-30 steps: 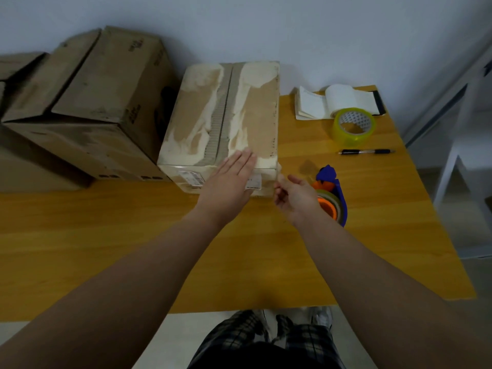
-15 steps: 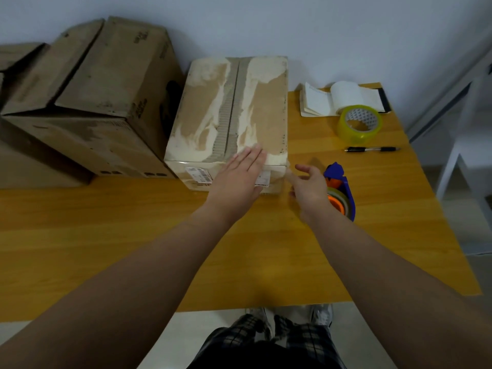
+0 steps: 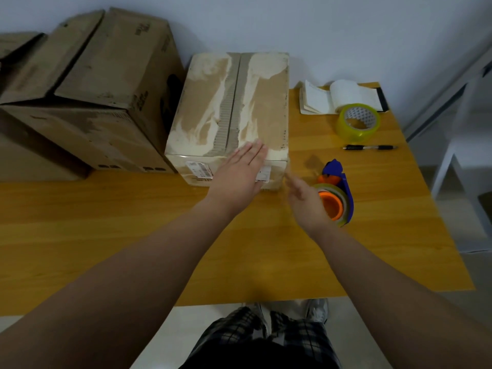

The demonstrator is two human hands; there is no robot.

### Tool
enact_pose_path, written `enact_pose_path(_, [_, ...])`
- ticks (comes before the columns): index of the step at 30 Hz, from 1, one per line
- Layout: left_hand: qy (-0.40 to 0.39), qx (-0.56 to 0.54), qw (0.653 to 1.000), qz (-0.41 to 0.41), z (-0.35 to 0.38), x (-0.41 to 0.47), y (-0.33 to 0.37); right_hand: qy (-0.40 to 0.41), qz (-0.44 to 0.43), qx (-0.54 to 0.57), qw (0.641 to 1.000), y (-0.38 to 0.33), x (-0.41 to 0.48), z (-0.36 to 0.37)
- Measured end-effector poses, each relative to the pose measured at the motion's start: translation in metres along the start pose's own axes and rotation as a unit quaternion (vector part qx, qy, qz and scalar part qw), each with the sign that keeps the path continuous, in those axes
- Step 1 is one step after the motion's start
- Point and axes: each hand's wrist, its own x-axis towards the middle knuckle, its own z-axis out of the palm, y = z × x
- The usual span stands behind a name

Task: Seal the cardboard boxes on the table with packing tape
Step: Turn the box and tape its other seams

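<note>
A small worn cardboard box [image 3: 255, 102] lies on the wooden table [image 3: 133, 235], flaps closed, with a bare torn seam down its top. My left hand [image 3: 237, 177] rests flat, fingers straight, over the box's near top edge and front face. My right hand [image 3: 306, 201] is blurred with motion just right of the box's near right corner, fingers stretched towards that corner and holding nothing I can make out. A blue and orange tape dispenser [image 3: 340, 198] with a roll on it lies on the table right behind that hand.
Larger brown cardboard boxes [image 3: 93, 89] stand to the left, against the small box. At the back right are a yellowish tape roll [image 3: 358, 123], a black pen [image 3: 370, 147] and an open notepad [image 3: 316, 99]. White furniture [image 3: 466, 155] stands beyond the table's right edge.
My right hand has shifted slightly beside the box's near right corner and is now blurred. My left hand stays flat on the box's near edge. The camera moved a little.
</note>
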Motion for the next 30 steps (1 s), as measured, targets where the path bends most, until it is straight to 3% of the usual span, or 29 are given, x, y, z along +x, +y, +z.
enact_pose_path(3, [-0.003, 0.003, 1.0, 0.0, 0.0, 0.0, 0.001, 0.038, 0.038, -0.078, 0.996, -0.008, 0.018, -0.017])
enact_pose_path(9, [-0.007, -0.008, 1.0, 0.003, -0.001, 0.001, -0.001, -0.02, 0.028, -0.323, 0.946, -0.028, 0.051, -0.028])
enact_pose_path(12, [-0.006, -0.005, 1.0, 0.007, -0.001, 0.001, -0.003, -0.025, 0.03, -0.377, 0.925, -0.033, 0.057, -0.025])
enact_pose_path(16, [-0.003, -0.005, 1.0, 0.006, 0.0, 0.001, -0.003, -0.025, 0.036, -0.413, 0.909, -0.036, 0.059, -0.021])
enact_pose_path(21, [-0.01, -0.012, 1.0, 0.005, 0.0, 0.002, -0.004, 0.013, 0.001, -0.389, 0.921, -0.041, 0.055, -0.025])
enact_pose_path(27, [-0.007, -0.017, 1.0, 0.007, 0.001, -0.001, -0.003, 0.028, 0.017, -0.471, 0.882, -0.033, 0.055, -0.012])
enact_pose_path(30, [-0.01, -0.021, 1.0, 0.009, 0.0, 0.0, -0.005, 0.036, 0.004, -0.448, 0.893, -0.033, 0.055, -0.013])
